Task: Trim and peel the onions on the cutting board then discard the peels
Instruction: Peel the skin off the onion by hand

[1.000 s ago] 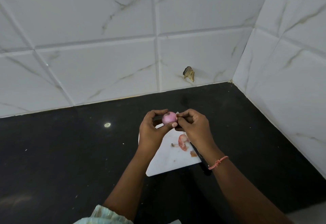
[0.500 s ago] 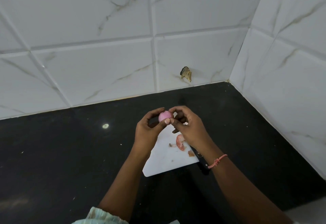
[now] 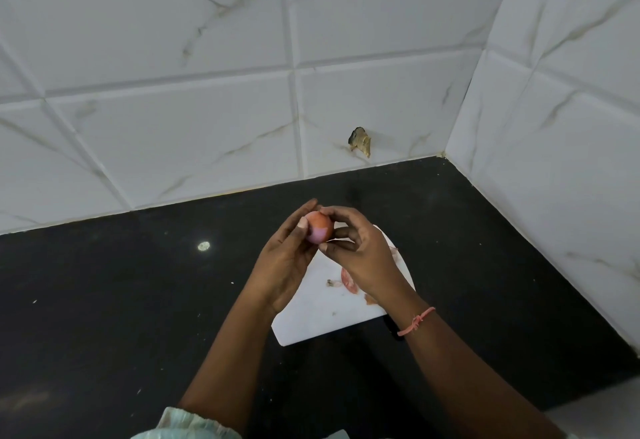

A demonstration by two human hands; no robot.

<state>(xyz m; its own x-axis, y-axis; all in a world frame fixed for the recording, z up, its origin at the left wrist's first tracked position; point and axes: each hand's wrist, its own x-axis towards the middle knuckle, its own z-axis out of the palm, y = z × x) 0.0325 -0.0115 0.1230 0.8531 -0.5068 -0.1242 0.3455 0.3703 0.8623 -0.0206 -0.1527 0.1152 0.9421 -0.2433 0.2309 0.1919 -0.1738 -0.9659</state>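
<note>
Home kitchen: black counter (image 3: pixel 138 300), marble wall tiles (image 3: pixel 173 144), cutting board (image 3: pixel 322 321)

Two bare forearms reach in from the bottom edge. A thin coral-pink thread bracelet (image 3: pixel 416 321), knotted with short loose ends, circles the right wrist. A pale mint-green gathered sleeve cuff (image 3: pixel 187 425) shows at the left arm's lower end.

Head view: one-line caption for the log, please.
Both hands, left and right, hold a small, partly peeled pink onion above a white cutting board.
</note>
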